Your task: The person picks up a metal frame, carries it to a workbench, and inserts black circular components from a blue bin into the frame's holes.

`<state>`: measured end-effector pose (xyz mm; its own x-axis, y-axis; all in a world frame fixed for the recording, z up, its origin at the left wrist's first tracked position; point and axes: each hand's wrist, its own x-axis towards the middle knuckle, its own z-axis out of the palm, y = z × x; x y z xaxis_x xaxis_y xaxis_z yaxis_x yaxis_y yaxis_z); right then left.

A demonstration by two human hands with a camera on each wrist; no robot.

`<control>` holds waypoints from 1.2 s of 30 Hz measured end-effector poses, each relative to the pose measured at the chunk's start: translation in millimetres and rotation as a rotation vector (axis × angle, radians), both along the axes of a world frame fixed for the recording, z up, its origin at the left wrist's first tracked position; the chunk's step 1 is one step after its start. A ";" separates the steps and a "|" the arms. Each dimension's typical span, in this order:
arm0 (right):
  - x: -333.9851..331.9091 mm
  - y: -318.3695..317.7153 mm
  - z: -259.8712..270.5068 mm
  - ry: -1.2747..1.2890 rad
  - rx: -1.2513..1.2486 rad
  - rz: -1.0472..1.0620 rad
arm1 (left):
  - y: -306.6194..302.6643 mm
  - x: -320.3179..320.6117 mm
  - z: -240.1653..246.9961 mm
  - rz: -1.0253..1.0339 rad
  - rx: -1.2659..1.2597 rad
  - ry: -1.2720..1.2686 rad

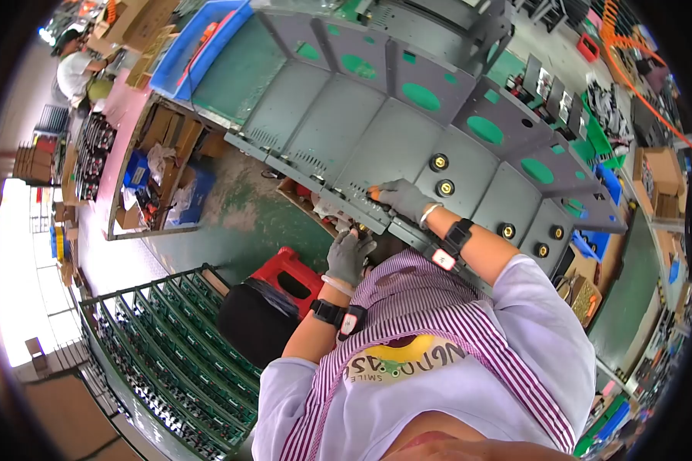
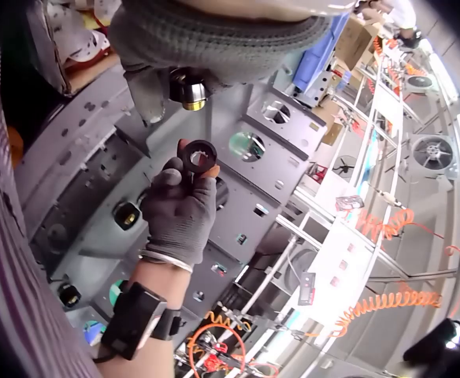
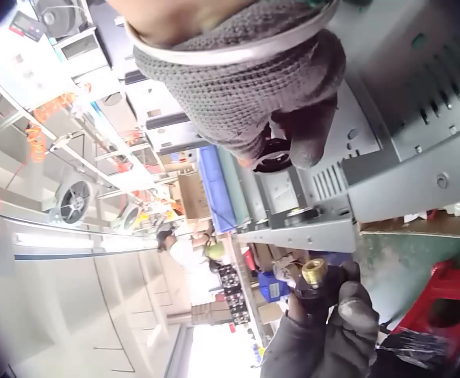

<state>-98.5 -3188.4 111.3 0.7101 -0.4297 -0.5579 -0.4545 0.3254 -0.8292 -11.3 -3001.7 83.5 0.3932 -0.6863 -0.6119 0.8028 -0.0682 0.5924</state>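
My left hand (image 1: 347, 257), in a grey glove, pinches a small black fitting with a brass threaded end (image 3: 314, 272) near the panel's front edge. Thumb and fingers of my right hand (image 1: 407, 201), also gloved, grip a black ring (image 2: 199, 157) over the grey metal panel (image 1: 327, 115). The ring and the fitting are apart. Black-and-brass fittings stand on the panel to the right of my right hand, two close together (image 1: 439, 162) and several farther right.
A red stool (image 1: 288, 280) and a black round seat (image 1: 257, 323) stand at the left. Beyond the panel's far left end lies a blue tray (image 1: 200, 50). A rack of green boards (image 1: 169, 346) is at lower left. A person (image 1: 77, 73) sits at far left.
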 end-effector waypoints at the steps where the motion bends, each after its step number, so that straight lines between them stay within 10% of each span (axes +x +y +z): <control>1: 2.3 2.3 -3.5 0.038 -0.023 0.026 | -1.9 0.5 -16.1 -0.067 -0.038 -0.124; 7: -9.2 2.7 2.5 0.054 -0.070 0.057 | -17.7 -10.0 -1.9 -0.149 -0.018 -0.043; 16: -10.0 9.6 -27.4 0.031 -0.137 0.136 | -24.2 -2.5 -8.8 -0.877 0.210 -1.469; 19: -9.5 3.4 -30.4 0.057 -0.091 0.177 | -25.4 -3.7 -5.6 -0.861 0.221 -1.459; 22: -12.7 -0.1 -10.2 0.082 -0.151 0.255 | -21.2 -12.9 -18.7 -0.262 -0.177 -0.242; 25: -12.5 -5.4 6.3 0.140 -0.244 0.377 | -11.1 -9.5 -31.3 -0.188 -0.178 -0.024; 29: -7.2 -8.9 0.9 0.180 -0.259 0.451 | -12.1 -12.0 -31.4 -0.181 0.009 -0.187; 31: -5.0 -10.4 7.6 0.223 -0.207 0.446 | -29.2 -16.2 5.6 0.094 -0.025 0.263; 33: -3.4 -11.5 9.1 0.228 -0.188 0.451 | -19.0 -13.1 -27.0 -0.231 -0.074 -0.468; 36: -2.2 -13.6 4.5 0.193 -0.177 0.454 | -10.3 -2.6 -59.4 -0.309 -0.078 -0.506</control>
